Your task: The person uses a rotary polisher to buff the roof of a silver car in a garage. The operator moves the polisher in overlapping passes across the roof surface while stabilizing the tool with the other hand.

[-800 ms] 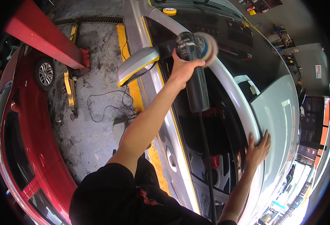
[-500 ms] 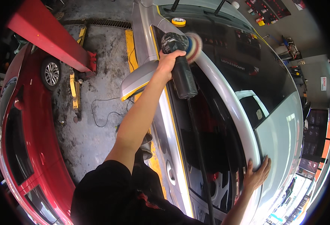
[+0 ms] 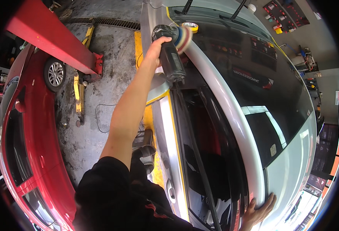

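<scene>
My left hand [image 3: 154, 52] grips the body of a black power polisher [image 3: 171, 63], whose round pad [image 3: 184, 39] is blurred at the upper end of a silver car pillar [image 3: 227, 106]. A black cord trails from the tool down over the dark side window. Below the polisher sits the wing mirror [image 3: 158, 91], edged with yellow tape. A roll of yellow tape [image 3: 190, 27] lies beyond the pad, by the windscreen base. My right hand [image 3: 260, 211] rests low on the silver roof edge [image 3: 288, 173], fingers apart, holding nothing.
To the left stand a red car [image 3: 42, 161], a red lift column [image 3: 50, 38] and a yellow lift arm [image 3: 77, 96]. A cable lies on the stained floor [image 3: 81, 146]. A tool board [image 3: 285, 17] and wall equipment [image 3: 306, 57] are at the upper right.
My left hand and the polisher have moved up and leftward along the pillar, toward its windscreen-base end. My right hand sits lower in the picture as the view has shifted.
</scene>
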